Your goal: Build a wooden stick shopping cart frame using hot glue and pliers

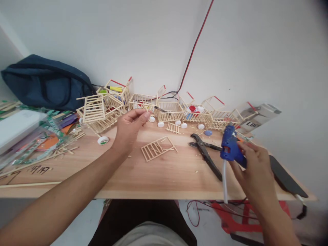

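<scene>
My right hand [255, 171] is wrapped round the handle of a blue hot glue gun [230, 141], whose glue stick [224, 184] hangs out of the back end. Raised over the table, my left hand [130, 128] pinches with thumb and fingertips; whatever is between them is too small to make out. Below and right of it lies a flat ladder-like frame of thin wooden sticks [156, 149]. A smaller stick frame [173, 128] rests further back. Behind my left hand stand several little stick-built carts [170, 111] with white bottle-cap wheels and red handles.
Black pliers [206, 155] lie beside the glue gun. A dark phone [287, 177] sits at the right edge. On the left are a navy bag [48, 82], a white box [20, 128] and loose sticks and wrappers. A red-black cable [196, 44] runs down the wall.
</scene>
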A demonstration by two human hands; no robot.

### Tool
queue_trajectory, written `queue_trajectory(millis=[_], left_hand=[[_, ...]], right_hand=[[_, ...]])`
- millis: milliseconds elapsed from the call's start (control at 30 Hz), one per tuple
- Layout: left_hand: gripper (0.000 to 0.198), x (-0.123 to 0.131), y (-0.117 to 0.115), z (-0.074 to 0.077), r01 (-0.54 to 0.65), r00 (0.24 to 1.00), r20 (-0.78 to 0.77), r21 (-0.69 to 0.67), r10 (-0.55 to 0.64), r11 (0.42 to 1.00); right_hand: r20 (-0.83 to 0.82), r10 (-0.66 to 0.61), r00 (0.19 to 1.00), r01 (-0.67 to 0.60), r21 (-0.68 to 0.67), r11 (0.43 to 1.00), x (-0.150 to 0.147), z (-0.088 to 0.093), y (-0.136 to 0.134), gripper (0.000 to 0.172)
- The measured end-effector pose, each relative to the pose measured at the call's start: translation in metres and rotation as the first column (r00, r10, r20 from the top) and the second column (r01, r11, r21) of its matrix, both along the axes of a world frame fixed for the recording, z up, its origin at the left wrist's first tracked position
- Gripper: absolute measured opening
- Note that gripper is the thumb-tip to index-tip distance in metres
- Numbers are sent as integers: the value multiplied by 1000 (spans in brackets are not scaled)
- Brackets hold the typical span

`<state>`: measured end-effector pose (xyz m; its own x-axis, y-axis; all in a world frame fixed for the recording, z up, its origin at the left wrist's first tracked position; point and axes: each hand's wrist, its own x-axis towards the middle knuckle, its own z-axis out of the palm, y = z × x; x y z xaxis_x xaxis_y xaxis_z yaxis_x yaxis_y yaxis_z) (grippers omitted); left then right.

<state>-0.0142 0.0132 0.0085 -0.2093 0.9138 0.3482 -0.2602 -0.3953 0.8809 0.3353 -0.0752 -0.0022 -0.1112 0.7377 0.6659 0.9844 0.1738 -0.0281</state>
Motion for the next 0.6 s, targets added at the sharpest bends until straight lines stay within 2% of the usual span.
queue_trajectory(millis=[133, 267, 433, 600], left_hand=[[18, 1, 0, -1, -7, 996, -87, -33, 4, 999], [20, 8, -3, -7, 82, 975, -198, -120, -105, 989], [23, 14, -4, -16, 165, 936, -266, -243, -229, 956], [27, 17, -6, -17, 230, 927, -225, -293, -301, 928]], right_hand=[[6, -145, 989, 144, -157, 977, 61, -13, -4, 33], [-63, -242, 968, 206, -349, 914, 102, -22, -12, 27], [-145, -255, 956, 148, -512, 846, 133, -32, -10, 31], [-206, -162, 965, 44, -481, 875, 157, -44, -1, 31]])
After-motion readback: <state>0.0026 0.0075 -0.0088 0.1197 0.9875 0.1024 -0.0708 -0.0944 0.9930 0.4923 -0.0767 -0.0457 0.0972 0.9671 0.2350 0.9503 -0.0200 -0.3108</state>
